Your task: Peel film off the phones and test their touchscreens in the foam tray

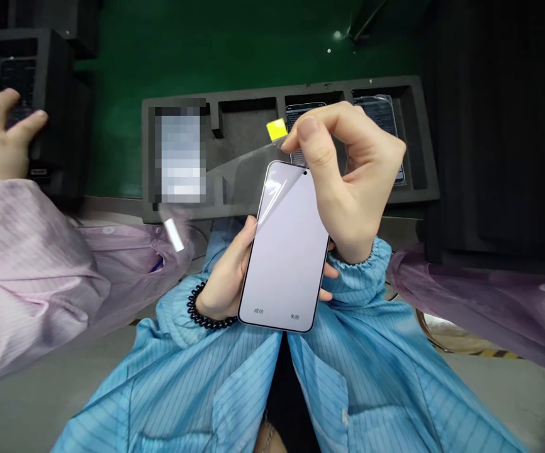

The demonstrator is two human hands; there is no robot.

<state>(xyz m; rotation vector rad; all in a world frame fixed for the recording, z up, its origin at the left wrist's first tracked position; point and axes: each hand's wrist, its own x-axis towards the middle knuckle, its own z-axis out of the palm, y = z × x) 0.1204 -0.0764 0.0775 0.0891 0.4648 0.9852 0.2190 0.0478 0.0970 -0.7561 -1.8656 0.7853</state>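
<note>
My left hand [226, 275] is cupping the phone [287, 251] from the left; at its far right, my right hand [358, 189], nearly closed, is pinching clear film [248, 173].

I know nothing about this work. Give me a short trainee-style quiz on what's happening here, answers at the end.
1. What does the left hand hold?
A) a cup
B) a phone
C) a pen

2. True or false: part of the clear film is raised away from the phone.

3. Fill in: the tab by the right hand is coloured ____.

Key: 1 B; 2 true; 3 yellow.
</note>
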